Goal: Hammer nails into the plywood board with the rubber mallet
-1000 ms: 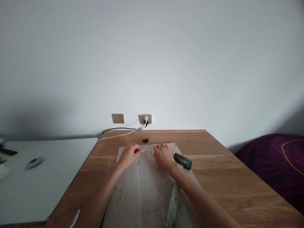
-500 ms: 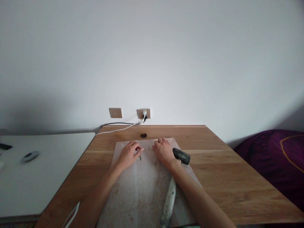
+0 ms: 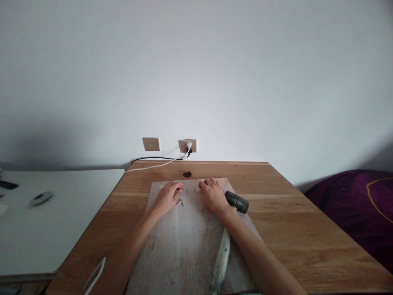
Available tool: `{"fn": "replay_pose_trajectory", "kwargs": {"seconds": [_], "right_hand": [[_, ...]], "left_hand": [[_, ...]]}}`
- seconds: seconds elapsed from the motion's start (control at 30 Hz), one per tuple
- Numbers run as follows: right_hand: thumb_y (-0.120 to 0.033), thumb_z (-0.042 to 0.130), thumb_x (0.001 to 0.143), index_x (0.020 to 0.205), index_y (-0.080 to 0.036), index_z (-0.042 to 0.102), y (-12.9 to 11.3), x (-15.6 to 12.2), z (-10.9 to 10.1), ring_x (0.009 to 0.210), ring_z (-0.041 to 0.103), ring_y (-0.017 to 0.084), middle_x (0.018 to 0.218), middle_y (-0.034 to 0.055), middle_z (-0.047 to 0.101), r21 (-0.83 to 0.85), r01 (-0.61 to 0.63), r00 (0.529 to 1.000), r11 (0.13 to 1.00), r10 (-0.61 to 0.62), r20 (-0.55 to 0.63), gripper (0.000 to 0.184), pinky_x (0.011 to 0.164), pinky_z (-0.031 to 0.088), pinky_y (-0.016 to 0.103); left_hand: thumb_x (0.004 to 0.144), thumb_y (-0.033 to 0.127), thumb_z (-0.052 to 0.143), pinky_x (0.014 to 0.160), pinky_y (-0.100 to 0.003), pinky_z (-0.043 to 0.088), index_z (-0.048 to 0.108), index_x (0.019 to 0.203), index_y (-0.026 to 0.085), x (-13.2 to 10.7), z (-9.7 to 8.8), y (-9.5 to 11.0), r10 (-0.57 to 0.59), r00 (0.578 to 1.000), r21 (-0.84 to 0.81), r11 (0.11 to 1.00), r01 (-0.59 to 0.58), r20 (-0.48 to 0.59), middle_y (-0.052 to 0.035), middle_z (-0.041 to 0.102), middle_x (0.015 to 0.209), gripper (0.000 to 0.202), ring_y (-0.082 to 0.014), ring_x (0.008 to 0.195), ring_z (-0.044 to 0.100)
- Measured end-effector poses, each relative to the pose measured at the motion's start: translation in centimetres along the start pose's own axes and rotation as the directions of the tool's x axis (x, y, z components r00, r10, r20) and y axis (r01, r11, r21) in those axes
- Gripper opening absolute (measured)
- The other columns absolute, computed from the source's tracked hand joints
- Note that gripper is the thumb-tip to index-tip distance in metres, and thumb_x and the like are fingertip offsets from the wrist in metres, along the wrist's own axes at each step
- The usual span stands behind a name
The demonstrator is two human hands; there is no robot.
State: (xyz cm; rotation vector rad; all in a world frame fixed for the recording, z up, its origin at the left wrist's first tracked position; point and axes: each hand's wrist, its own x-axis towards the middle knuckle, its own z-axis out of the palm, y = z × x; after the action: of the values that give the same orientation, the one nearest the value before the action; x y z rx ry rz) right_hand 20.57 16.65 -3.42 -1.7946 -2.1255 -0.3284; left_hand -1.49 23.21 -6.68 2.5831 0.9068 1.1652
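On a wooden table, curling left hand and right hand over board near hammer; cannot tell if gripping anything.

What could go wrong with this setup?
Possible risks:
1. Right forearm crosses over the hammer; a careless move might knock it.
2. Thin metal bits seem to stand up from the board near the right hand; they could prick it.
3. A small shiny piece by the left hand might get brushed aside, if loose.
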Motion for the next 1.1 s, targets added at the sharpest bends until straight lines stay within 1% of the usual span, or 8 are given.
{"fn": "replay_pose_trajectory", "kwargs": {"seconds": [0.1, 0.23, 0.4, 0.47, 0.57, 0.67, 0.83, 1.1], "right_hand": [[-0.012, 0.053, 0.097, 0.103, -0.014, 0.067, -0.3, 0.0, -0.3, 0.103, 0.054, 0.027, 0.105, 0.0118, 0.067, 0.054, 0.052, 0.998, 0.997, -0.051, -0.023, 0.016, 0.091, 0.039, 0.038], [-0.017, 0.057, 0.097, 0.095, -0.017, 0.066, -0.8, -0.1, -0.5, 0.096, 0.055, 0.021, 0.097, 0.0064, 0.066, 0.135, 0.224, 0.974, 0.965, -0.227, 0.007, 0.009, 0.089, 0.041, 0.032], [-0.022, 0.052, 0.102, 0.106, -0.014, 0.067, -0.6, -0.1, 0.0, 0.101, 0.053, 0.023, 0.107, 0.0115, 0.061, 0.203, 0.287, 0.957, 0.936, -0.271, -0.105, 0.018, 0.095, 0.043, 0.036], [-0.024, 0.050, 0.103, 0.112, -0.015, 0.067, -0.5, -0.1, 0.2, 0.104, 0.053, 0.025, 0.110, 0.0122, 0.061, 0.193, 0.290, 0.956, 0.937, -0.275, -0.102, 0.021, 0.096, 0.043, 0.038], [-0.024, 0.049, 0.104, 0.115, -0.018, 0.069, -0.5, -0.2, 0.1, 0.107, 0.053, 0.025, 0.112, 0.0116, 0.063, 0.154, 0.271, 0.962, 0.950, -0.270, -0.028, 0.023, 0.095, 0.043, 0.038], [-0.022, 0.048, 0.105, 0.116, -0.019, 0.069, -0.9, -0.2, -0.3, 0.107, 0.054, 0.025, 0.112, 0.0102, 0.065, 0.084, 0.203, 0.978, 0.976, -0.205, 0.026, 0.024, 0.093, 0.042, 0.036], [-0.024, 0.051, 0.104, 0.108, -0.016, 0.069, -1.2, 0.3, -0.4, 0.107, 0.053, 0.028, 0.110, 0.0122, 0.066, -0.019, 0.085, 0.996, 0.996, -0.084, 0.026, 0.020, 0.093, 0.041, 0.038], [-0.029, 0.054, 0.104, 0.102, -0.015, 0.070, -1.2, 0.8, 0.1, 0.106, 0.054, 0.028, 0.106, 0.0118, 0.066, -0.039, 0.079, 0.996, 0.996, -0.077, 0.037, 0.021, 0.094, 0.041, 0.037]], "left_hand": [[0.095, 0.010, 0.059, 0.090, -0.033, 0.050, 0.068, 0.102, 0.019, 0.1, -0.1, 0.1, 0.005, 1.000, 0.050, 0.999, -0.005, 0.005, -0.0050, 0.073, 0.101, 0.015, -0.0202, 0.098, 0.066], [0.096, 0.010, 0.058, 0.087, -0.033, 0.049, 0.073, 0.102, 0.019, 0.2, -0.3, 0.4, 0.024, 0.999, 0.125, 0.992, -0.026, 0.024, -0.0053, 0.071, 0.095, 0.018, -0.0208, 0.095, 0.063], [0.097, 0.010, 0.058, 0.085, -0.032, 0.048, 0.075, 0.101, 0.018, 0.2, -0.4, 0.6, 0.035, 0.998, 0.157, 0.987, -0.042, 0.048, -0.0055, 0.070, 0.093, 0.019, -0.0197, 0.092, 0.062], [0.098, 0.011, 0.057, 0.085, -0.032, 0.048, 0.074, 0.100, 0.018, 0.2, -0.5, 0.6, 0.035, 0.998, 0.166, 0.985, -0.043, 0.051, -0.0059, 0.069, 0.092, 0.018, -0.0193, 0.092, 0.061], [0.099, 0.012, 0.055, 0.084, -0.032, 0.048, 0.073, 0.098, 0.017, 0.2, -0.4, 0.5, 0.035, 0.998, 0.177, 0.983, -0.044, 0.057, -0.0062, 0.067, 0.091, 0.019, -0.0193, 0.092, 0.059], [0.100, 0.012, 0.053, 0.084, -0.033, 0.047, 0.072, 0.096, 0.017, 0.1, -0.4, 0.5, 0.035, 0.997, 0.194, 0.980, -0.049, 0.074, -0.0068, 0.066, 0.091, 0.019, -0.0204, 0.093, 0.059], [0.099, 0.014, 0.055, 0.087, -0.035, 0.046, 0.069, 0.091, 0.018, 0.2, -0.2, 0.5, 0.016, 0.998, 0.189, 0.982, -0.026, 0.054, -0.0061, 0.065, 0.091, 0.016, -0.0211, 0.093, 0.058], [0.096, 0.022, 0.065, 0.081, -0.034, 0.043, 0.062, 0.085, 0.018, 0.5, -0.2, 0.8, -0.005, 1.000, 0.259, 0.966, -0.001, 0.024, -0.0045, 0.064, 0.088, 0.012, -0.0212, 0.088, 0.056]]}}
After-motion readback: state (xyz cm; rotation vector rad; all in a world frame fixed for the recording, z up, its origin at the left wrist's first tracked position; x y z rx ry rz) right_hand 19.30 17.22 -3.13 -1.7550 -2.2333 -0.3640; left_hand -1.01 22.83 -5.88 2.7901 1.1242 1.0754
